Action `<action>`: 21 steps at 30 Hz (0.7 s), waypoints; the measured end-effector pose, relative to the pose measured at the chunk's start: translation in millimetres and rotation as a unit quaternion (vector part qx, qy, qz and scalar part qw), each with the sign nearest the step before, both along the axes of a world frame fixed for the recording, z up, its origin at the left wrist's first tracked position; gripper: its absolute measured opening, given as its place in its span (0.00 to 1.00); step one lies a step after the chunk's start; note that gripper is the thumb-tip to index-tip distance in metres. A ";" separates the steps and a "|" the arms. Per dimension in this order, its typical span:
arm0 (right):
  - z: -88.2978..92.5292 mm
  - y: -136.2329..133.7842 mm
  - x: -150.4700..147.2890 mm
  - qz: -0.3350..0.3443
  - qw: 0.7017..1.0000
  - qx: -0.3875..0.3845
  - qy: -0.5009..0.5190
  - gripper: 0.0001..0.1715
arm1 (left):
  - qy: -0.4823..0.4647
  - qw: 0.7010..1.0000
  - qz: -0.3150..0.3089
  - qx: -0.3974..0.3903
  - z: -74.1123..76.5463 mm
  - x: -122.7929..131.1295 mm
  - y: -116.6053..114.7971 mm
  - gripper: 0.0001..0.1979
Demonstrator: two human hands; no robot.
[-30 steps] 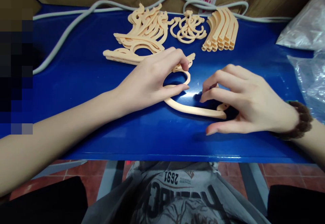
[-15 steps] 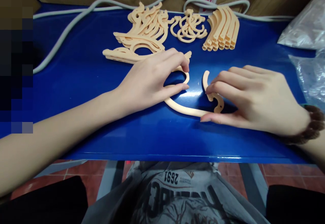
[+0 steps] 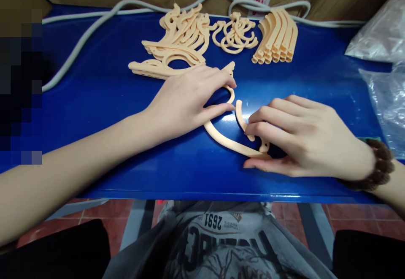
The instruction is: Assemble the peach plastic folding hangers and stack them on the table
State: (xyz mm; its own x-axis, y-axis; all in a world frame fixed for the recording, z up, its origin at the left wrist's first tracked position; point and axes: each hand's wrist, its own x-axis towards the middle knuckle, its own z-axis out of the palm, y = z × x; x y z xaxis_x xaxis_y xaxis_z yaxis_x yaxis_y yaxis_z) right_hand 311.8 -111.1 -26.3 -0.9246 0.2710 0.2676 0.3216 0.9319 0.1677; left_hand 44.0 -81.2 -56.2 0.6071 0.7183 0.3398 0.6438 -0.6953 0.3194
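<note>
My left hand (image 3: 190,101) lies over a beige plastic hanger piece (image 3: 232,95), its thumb and fingers bent round it; a small loop shows between the fingertips. From beneath that hand a long curved beige arm (image 3: 228,142) runs to my right hand (image 3: 294,137). The right thumb presses near the arm's far end, while the fingers grip a short curved piece (image 3: 239,116) whose upper tip stands close to my left thumb. A bent end with a small hole (image 3: 264,144) shows between right thumb and fingers. How these pieces join is hidden by my hands.
Behind my hands on the blue table (image 3: 104,152) lie a pile of beige hanger arms (image 3: 186,30), a heap of hooks (image 3: 236,34) and a stack of curved tubes (image 3: 278,36). A white cable (image 3: 85,38) runs along the back, before cardboard. Clear plastic bags (image 3: 379,34) lie right.
My right hand has moved left and toward me, bringing the short curved piece nearer my left thumb. The long arm's right end swung toward the table's front edge. My left hand barely shifted.
</note>
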 end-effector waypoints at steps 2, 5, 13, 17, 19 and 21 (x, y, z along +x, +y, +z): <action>0.0 0.0 -0.4 0.009 1.000 -0.011 0.002 0.28 | 0.007 1.000 0.000 0.000 1.1 0.3 -0.5 0.18; -0.1 0.5 -1.0 0.021 1.000 -0.023 0.005 0.26 | 0.013 1.000 -0.003 -0.003 2.3 1.0 -1.4 0.19; -1.7 1.5 -2.0 0.048 0.997 -0.058 0.014 0.16 | 0.013 1.000 -0.009 -0.006 2.0 1.7 -0.8 0.17; -1.4 2.5 -1.2 0.048 0.996 -0.065 0.022 0.09 | 0.014 1.000 -0.014 -0.010 2.0 1.1 -0.2 0.19; -1.7 3.8 -0.6 0.046 0.996 -0.071 0.023 0.08 | 0.010 1.000 -0.016 -0.016 1.9 0.8 -0.1 0.19; -2.5 5.8 0.5 0.042 0.996 -0.077 0.024 0.07 | 0.008 1.000 -0.019 -0.019 1.6 0.7 -0.2 0.20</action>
State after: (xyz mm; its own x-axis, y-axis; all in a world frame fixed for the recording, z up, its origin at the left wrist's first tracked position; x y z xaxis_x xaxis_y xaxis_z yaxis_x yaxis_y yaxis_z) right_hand 312.3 -105.3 -28.7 -0.9330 0.2336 0.2738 0.2450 0.9695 0.0075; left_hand 44.7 -81.3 -54.6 0.6399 0.7061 0.3032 0.6219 -0.7076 0.3353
